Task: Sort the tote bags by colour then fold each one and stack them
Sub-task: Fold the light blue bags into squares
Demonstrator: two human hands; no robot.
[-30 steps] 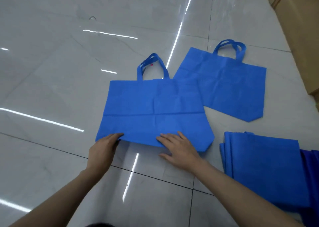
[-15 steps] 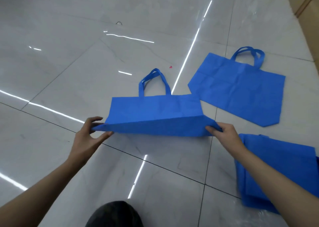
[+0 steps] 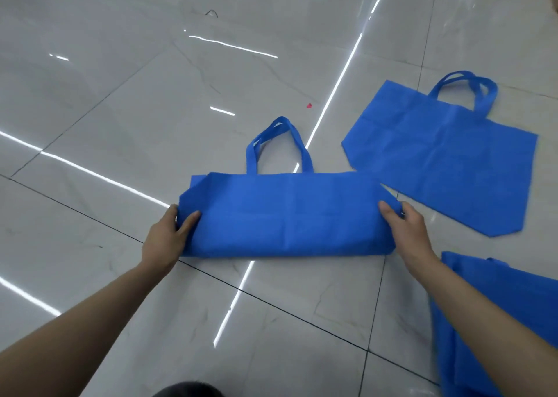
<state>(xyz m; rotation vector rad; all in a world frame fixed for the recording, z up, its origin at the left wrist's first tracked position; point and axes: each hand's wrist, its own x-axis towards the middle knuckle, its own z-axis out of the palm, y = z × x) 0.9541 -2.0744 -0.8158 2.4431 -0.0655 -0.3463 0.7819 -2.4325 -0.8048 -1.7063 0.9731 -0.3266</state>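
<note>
A blue tote bag (image 3: 287,212) lies on the tiled floor in front of me, its lower half folded up over its upper half, handles pointing away. My left hand (image 3: 169,236) pinches the folded bag's left edge, thumb on top. At the bag's right edge my right hand (image 3: 404,230) pinches the fabric the same way. A second blue tote bag (image 3: 447,152) lies flat and unfolded further right. At the lower right lies a stack of folded blue bags (image 3: 513,312), partly hidden by my right forearm.
The floor is glossy grey marble tile (image 3: 120,109) with bright light reflections. A small red scrap (image 3: 309,105) lies beyond the bag's handles, and a dark bit of wire (image 3: 211,13) further away. A dark rounded shape (image 3: 187,390) shows at the bottom edge.
Both hands took the bag's bottom corners, lifted them and carried them away from me, folding the lower half over the upper half. The view shifted left.
</note>
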